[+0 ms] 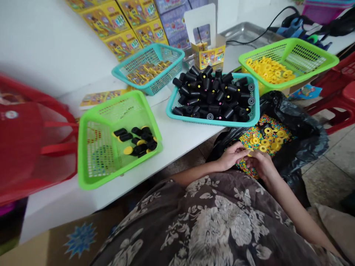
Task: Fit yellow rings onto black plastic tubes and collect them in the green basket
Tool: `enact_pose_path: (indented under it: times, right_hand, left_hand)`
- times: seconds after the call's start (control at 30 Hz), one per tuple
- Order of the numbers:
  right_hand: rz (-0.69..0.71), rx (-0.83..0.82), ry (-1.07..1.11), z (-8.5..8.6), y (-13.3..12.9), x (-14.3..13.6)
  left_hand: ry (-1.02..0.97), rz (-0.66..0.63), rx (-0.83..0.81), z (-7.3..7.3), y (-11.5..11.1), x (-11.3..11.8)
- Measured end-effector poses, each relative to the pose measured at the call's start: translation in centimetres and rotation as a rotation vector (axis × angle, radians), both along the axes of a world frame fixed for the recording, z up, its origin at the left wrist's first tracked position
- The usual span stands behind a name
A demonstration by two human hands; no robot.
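Fingers [240, 148] of my left hand [230, 158] are nearly closed, right of centre in the frame, pinching one side of a small yellow piece [250, 152]. My right hand [262, 165] meets it from the right, its fingers curled in and touching the same piece; how tightly they grip, I cannot tell. Both hands are low over a black plastic bag [307, 127] lying open at the right of the frame. In it I have small multicoloured beads [245, 136], with loose yellow rings [268, 131] lying on top, just beyond my right hand.

Above my hands, at upper centre, a blue basket [213, 123] is heaped with black cylinders [206, 85], some showing a yellow or pink dot at the end. At the upper right a green basket [307, 83] holds many more yellow pieces. At left of centre, on the white table [177, 142], another green basket [119, 177] holds a few black cylinders with yellow ends, gathered toward its right side. A teal basket [122, 72] of small yellow packets [146, 74] is at upper left of centre, near an open yellow box [210, 55] and stacked cartons [105, 20] along the top edge
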State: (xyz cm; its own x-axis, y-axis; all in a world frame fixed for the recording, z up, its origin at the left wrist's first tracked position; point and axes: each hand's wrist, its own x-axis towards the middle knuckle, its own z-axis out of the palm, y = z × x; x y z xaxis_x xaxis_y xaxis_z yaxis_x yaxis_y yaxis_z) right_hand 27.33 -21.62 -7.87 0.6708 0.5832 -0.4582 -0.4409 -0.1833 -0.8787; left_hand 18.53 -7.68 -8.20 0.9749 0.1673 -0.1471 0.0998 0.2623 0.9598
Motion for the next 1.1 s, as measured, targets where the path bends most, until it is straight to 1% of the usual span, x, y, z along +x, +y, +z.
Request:
enact_pose_path:
  times: [0.07,0.23,0.3,0.37,0.43,0.47,0.5,0.53,0.6,0.63,0.67,0.73,0.77,0.83,0.9,0.93,1.0,1.03,1.07,1.1]
  right_hand:
    - [-0.014,0.015,0.020,-0.1,0.0,0.0]
    - [-0.075,0.038,-0.041,0.4,0.0,-0.4]
    - [-0.035,0.040,-0.046,0.9,0.2,-0.7]
    - [0.094,0.036,-0.089,1.8,0.5,-0.8]
    - [0.249,0.038,-0.234,3.2,1.0,-0.5]
    - [0.292,0.038,-0.364,4.1,1.4,-0.1]
    - [0.301,0.033,-0.530,5.1,1.8,0.5]
    - [0.278,0.018,-0.720,6.2,2.4,1.3]
    - [0.198,-0.045,-1.105,8.3,3.5,3.4]
    - [0.181,-0.082,-1.261,9.2,4.2,4.5]
    - [0.186,-0.111,-1.385,10.0,5.0,5.7]
    - [0.234,-0.161,-1.550,11.1,6.7,7.7]
    - [0.269,-0.201,-1.596,11.3,7.7,8.5]
    - [0.340,-0.344,-1.615,11.4,10.0,9.7]
    - [0.424,-0.526,-1.556,11.5,12.0,10.1]
    - [0.450,-0.608,-1.525,11.7,12.6,10.1]
    - [0.452,-0.721,-1.492,12.4,12.7,9.8]
    - [0.403,-0.749,-1.487,12.8,12.1,9.5]
    - [0.327,-0.747,-1.467,13.2,11.2,9.1]
    - [0.241,-0.699,-1.422,13.4,9.9,8.5]
  left_hand:
    - [0.030,-0.020,0.020,0.0,0.2,-0.2]
    - [0.042,-0.115,0.043,-0.6,0.7,-0.3]
    - [0.003,-0.119,0.038,-0.4,1.0,-0.3]
    - [-0.054,-0.069,0.072,0.4,1.5,-0.6]
    - [-0.114,0.035,0.168,1.8,2.2,-1.5]
    - [-0.138,0.102,0.240,2.8,2.7,-2.2]
    - [-0.159,0.176,0.328,3.8,3.4,-3.2]
    - [-0.182,0.270,0.429,4.8,4.3,-4.3]
    - [-0.242,0.483,0.670,6.6,6.6,-7.1]
    - [-0.269,0.605,0.776,7.4,7.9,-8.6]
    - [-0.288,0.724,0.870,8.0,9.3,-10.1]
    - [-0.283,0.945,1.048,8.8,11.9,-13.2]
    - [-0.252,1.034,1.137,9.0,13.2,-14.7]
    - [-0.137,1.152,1.286,9.2,15.5,-17.5]
    - [-0.016,1.232,1.363,9.2,17.1,-19.6]
    - [0.021,1.273,1.381,9.3,17.6,-20.3]
    - [0.034,1.356,1.418,9.3,17.6,-20.8]
    - [0.006,1.378,1.441,9.4,17.0,-20.5]
    - [-0.045,1.373,1.461,9.4,16.1,-20.0]
    - [-0.118,1.336,1.471,9.4,15.0,-19.2]
